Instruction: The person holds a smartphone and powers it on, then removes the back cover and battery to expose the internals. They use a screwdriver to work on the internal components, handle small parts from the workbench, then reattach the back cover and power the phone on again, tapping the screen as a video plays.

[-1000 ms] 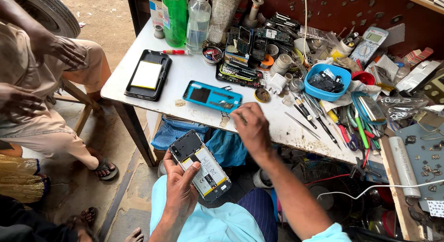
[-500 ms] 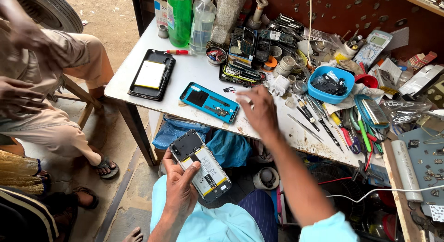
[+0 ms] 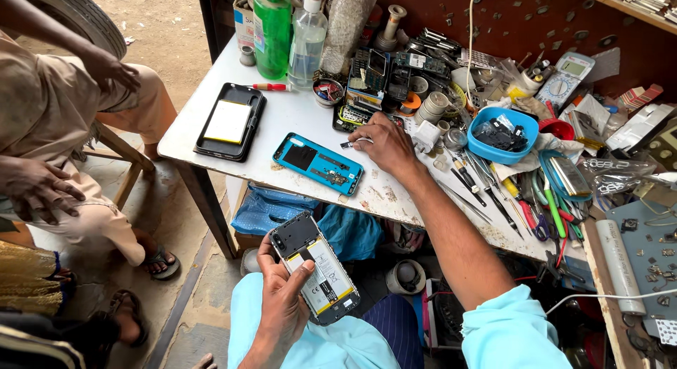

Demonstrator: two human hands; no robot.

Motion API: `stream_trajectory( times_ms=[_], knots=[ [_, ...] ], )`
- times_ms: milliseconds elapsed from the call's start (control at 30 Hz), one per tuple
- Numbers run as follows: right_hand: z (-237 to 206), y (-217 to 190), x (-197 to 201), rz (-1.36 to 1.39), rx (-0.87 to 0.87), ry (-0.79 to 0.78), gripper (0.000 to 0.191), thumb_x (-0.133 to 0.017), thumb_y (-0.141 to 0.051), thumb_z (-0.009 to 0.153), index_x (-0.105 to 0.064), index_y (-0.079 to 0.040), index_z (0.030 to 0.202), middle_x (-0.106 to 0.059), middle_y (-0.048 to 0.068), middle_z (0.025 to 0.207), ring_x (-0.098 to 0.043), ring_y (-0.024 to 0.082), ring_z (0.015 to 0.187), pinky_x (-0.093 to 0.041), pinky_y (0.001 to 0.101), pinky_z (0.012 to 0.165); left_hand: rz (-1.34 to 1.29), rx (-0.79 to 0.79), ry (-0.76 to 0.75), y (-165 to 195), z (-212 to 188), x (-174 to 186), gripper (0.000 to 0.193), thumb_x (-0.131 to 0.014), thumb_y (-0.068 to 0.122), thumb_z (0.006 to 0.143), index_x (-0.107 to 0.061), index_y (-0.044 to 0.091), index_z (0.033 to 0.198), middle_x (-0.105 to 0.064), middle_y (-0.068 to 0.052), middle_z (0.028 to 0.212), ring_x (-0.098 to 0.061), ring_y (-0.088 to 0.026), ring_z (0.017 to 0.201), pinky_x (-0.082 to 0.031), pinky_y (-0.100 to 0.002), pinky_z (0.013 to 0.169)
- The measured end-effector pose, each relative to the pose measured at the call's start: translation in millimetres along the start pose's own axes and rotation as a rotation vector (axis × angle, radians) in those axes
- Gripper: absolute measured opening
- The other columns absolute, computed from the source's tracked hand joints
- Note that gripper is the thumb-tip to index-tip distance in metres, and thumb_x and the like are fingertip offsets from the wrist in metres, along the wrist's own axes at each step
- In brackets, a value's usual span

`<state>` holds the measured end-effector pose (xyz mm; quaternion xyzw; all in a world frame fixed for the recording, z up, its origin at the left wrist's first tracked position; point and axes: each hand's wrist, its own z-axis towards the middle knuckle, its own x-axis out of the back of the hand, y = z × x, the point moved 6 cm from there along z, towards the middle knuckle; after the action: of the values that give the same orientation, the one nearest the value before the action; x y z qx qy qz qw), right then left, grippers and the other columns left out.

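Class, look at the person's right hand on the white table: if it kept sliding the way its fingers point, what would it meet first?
The right hand points left along the table; it would probably first meet the small part at its fingertips, then the blue phone cover.

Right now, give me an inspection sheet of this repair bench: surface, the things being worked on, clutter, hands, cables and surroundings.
Surface: white table, scuffed and chipped along the near edge.
Job's things: opened phone with battery exposed, held over the lap; small metal tool; blue back cover lying inside-up on the table.
Clutter: black phone frame, green bottle, clear spray bottle, blue bowl of parts, loose tools at right.
Grippers: left hand grips the opened phone; right hand rests on the table, fingertips at the small metal tool.
Cables: white cable at lower right.
Surroundings: seated person at left, dirt ground beyond.
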<state>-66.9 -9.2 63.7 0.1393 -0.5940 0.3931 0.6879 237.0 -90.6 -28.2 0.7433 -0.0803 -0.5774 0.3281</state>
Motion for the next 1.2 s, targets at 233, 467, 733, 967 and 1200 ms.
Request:
stream_trajectory(
  times_ms=[233,467,733,967,1200],
  knots=[
    [-5.2,21.0,-5.7,0.106,-0.053,-0.06,0.018,-0.086,-0.023,0.08,-0.079,-0.015,0.095,-0.064,0.005,0.096,-0.065,0.02,0.093,-0.052,0.0381,0.083,0.042,-0.013,-0.024,0.9,-0.1,-14.6,0.107,-0.063,0.002,0.088,0.012,0.035,0.157,-0.068,-0.02,0.118,-0.073,-0.022,0.1,-0.065,-0.044,0.081],
    [-7.3,42.7,-8.2,0.568,-0.191,-0.15,0.024,-0.083,-0.025,0.085,-0.076,-0.007,0.099,-0.071,0.002,0.089,-0.062,0.011,0.08,-0.052,0.0287,0.069,-0.004,-0.036,-0.128,5.9,7.4,-39.3,0.094,-0.064,0.0,0.086,-0.012,0.03,0.159,-0.067,-0.009,0.122,-0.073,-0.02,0.099,-0.068,-0.042,0.076],
    [-74.4,-5.2,45.4,0.741,-0.164,-0.189,0.024,-0.073,-0.021,0.093,-0.072,-0.004,0.11,-0.072,0.001,0.09,-0.064,0.007,0.077,-0.055,0.0258,0.067,-0.009,0.071,-0.227,-10.2,42.3,-52.2,0.053,-0.07,0.006,0.094,-0.054,0.007,0.145,-0.07,-0.01,0.113,-0.072,-0.016,0.097,-0.065,-0.035,0.082],
    [-142.5,-42.7,55.1,1.015,-0.15,-0.342,0.023,-0.074,-0.015,0.094,-0.074,0.001,0.11,-0.073,0.001,0.09,-0.062,0.005,0.076,-0.052,0.023,0.066,0.089,0.169,-0.2,-39.7,45.9,-59.4,0.032,-0.073,0.017,0.095,-0.065,0.001,0.122,-0.07,-0.007,0.102,-0.071,-0.012,0.088,-0.063,-0.03,0.074],
    [-151.3,-32.3,54.8,0.909,-0.109,-0.474,0.025,-0.076,-0.015,0.092,-0.077,0.001,0.112,-0.075,0.002,0.087,-0.063,0.007,0.072,-0.054,0.0241,0.065,0.137,0.158,-0.226,-46.3,42.9,-61.0,0.021,-0.073,0.017,0.095,-0.068,0.0,0.107,-0.071,-0.005,0.09,-0.07,-0.009,0.077,-0.062,-0.028,0.066]
  ],
)
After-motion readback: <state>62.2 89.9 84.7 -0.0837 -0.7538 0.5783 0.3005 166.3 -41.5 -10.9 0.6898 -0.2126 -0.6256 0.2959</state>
